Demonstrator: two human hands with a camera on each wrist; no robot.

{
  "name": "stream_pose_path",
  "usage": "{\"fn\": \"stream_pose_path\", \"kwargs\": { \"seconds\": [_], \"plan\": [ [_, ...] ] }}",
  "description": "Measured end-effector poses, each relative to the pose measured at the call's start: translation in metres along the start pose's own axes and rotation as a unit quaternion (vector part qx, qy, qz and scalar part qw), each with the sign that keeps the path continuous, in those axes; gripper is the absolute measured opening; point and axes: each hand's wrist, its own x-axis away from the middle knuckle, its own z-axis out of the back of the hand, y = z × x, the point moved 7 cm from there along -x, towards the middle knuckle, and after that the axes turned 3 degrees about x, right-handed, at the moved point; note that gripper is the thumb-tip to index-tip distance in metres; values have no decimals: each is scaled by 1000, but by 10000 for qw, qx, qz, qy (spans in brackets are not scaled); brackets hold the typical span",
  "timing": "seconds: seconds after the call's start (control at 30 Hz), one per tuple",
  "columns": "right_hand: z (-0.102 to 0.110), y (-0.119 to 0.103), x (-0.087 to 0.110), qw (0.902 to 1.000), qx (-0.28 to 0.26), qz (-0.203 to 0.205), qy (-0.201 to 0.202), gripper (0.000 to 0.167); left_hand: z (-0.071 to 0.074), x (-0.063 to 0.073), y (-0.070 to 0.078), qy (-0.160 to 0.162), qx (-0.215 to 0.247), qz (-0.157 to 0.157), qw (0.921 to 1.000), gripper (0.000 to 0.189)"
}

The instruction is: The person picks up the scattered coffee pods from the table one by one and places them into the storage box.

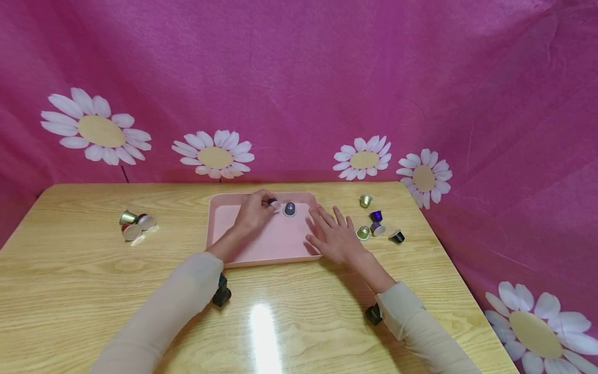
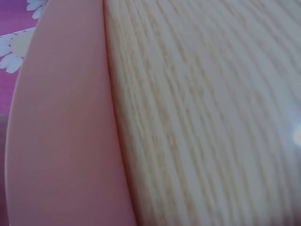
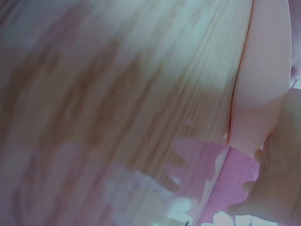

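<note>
A pink tray [image 1: 280, 241] lies on the wooden table. Over its far half, my left hand [image 1: 254, 213] pinches a dark coffee capsule [image 1: 272, 201] with a pale lid, partly covered by the fingers. Just right of it, a grey-blue capsule [image 1: 289, 209] stands lid down in the tray. My right hand [image 1: 337, 240] is at the tray's right rim with its fingers spread, holding nothing. In the left wrist view only the tray's outer wall [image 2: 66, 122] and table show. The right wrist view catches the right hand [image 3: 282, 165] beside the tray wall [image 3: 263, 66].
Left of the tray lie a gold-green capsule [image 1: 127, 217] and two with pale lids up, one lid [image 1: 132, 232] nearest the front. To the right sit a gold capsule [image 1: 365, 201], a blue one [image 1: 376, 216], a purple one [image 1: 377, 229], a green one [image 1: 363, 232] and a black one [image 1: 397, 237].
</note>
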Motion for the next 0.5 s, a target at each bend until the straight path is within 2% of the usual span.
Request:
{"fn": "stream_pose_path", "kwargs": {
  "seconds": [0.5],
  "plan": [
    [-1,1,0,10000,-41,-12,10,71,-12,-6,-2,62,-358,-173,9992,19]
  ]
}}
